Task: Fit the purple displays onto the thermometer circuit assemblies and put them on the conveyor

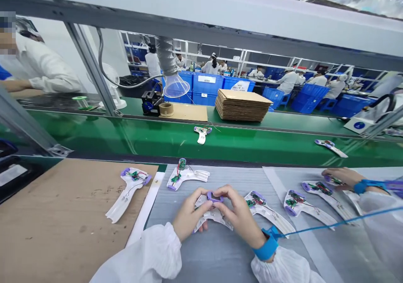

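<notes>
My left hand point(188, 216) is closed around a white gun-shaped plastic housing half point(220, 219), held just above the grey mat. At its top end, my right hand point(239, 216) pinches a small purple frame point(215, 196) with a dark window. The left thumb touches this frame too, and the fingers hide much of the inside. Behind my hands lies another open housing point(187, 176) with green circuit boards and wires. One more housing point(134, 184) rests on the cardboard sheet point(72, 207) at left. To the right sits a similar housing point(267, 212).
A co-worker's hand point(344, 176) touches parts at right, near more housings point(307, 207). Beyond the mat runs a green conveyor belt point(151, 142) carrying two housings. Stacked cardboard point(242, 106), a tape roll point(166, 109) and a hanging duct hood point(176, 85) are behind. A blue cord point(340, 223) trails from my right wrist strap.
</notes>
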{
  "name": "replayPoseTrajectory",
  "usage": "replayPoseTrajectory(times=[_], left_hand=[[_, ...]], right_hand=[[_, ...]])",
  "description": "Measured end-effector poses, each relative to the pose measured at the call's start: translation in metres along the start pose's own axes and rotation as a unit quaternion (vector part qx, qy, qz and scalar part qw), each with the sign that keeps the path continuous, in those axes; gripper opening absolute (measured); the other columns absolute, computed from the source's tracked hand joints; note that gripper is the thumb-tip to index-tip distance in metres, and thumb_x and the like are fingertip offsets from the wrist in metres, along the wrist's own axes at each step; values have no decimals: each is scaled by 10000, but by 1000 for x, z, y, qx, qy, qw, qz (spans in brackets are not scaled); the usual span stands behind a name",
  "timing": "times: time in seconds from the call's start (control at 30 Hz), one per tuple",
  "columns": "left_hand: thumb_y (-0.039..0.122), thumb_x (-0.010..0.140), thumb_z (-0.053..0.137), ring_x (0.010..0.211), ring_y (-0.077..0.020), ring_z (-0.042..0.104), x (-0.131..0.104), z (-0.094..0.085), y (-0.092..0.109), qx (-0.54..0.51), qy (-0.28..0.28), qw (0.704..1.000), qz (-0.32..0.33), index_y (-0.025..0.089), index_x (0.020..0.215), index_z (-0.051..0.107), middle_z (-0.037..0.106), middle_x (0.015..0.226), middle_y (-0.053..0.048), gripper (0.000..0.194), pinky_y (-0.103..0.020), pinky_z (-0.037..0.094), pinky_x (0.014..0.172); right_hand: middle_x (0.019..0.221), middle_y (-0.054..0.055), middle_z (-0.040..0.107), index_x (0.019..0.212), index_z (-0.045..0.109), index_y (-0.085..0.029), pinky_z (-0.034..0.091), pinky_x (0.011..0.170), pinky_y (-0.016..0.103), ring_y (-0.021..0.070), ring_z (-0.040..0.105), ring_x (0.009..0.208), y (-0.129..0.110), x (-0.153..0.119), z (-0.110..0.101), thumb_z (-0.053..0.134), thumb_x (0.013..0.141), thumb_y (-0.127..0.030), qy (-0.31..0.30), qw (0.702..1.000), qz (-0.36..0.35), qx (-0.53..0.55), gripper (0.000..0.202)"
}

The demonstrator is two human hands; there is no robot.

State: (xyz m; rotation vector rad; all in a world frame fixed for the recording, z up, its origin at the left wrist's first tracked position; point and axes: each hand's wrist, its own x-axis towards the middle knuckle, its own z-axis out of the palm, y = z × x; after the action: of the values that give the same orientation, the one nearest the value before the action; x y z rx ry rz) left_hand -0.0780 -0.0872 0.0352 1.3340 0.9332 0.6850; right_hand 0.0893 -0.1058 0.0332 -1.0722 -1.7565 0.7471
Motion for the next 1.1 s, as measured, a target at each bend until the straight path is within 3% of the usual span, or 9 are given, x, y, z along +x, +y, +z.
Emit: replayPoseTrajectory(times=[0.17,0.37,0.53,1.1], left_hand=[[390,834,502,478,-89,530,-4,2,4,63,45,995,57,211,1071,470,563,707,15,300,-167,421,398],[375,843,491,493,-100,534,-5,0,3,75,38,995,52,219,1081,463,548,684,19,286,-175,420,403],[363,842,494,494,-88,534,-5,-1,3,69,33,996,54,226,1074,467,566,771,8,270,-175,424,404],[347,824,508,509,-92,547,-5,-1,5,66,36,996,48,218,1076,493,581,882,-23,283,-194,441,421]], right_hand=[[971,59,548,1021,578,-222,497,753,294,170,546,895,-2,1,-3,578,819,-181,20,1000,-6,-6,206],[949,54,573,946,626,-233,498,758,302,173,567,893,-3,0,-5,593,811,-164,38,999,-33,-20,156],[966,55,566,1055,606,-248,508,753,291,166,567,894,-2,-1,-5,590,806,-135,25,1000,-15,-1,274],[947,62,585,945,643,-228,528,740,307,180,586,880,0,1,-8,620,793,-203,35,999,-8,20,156]])
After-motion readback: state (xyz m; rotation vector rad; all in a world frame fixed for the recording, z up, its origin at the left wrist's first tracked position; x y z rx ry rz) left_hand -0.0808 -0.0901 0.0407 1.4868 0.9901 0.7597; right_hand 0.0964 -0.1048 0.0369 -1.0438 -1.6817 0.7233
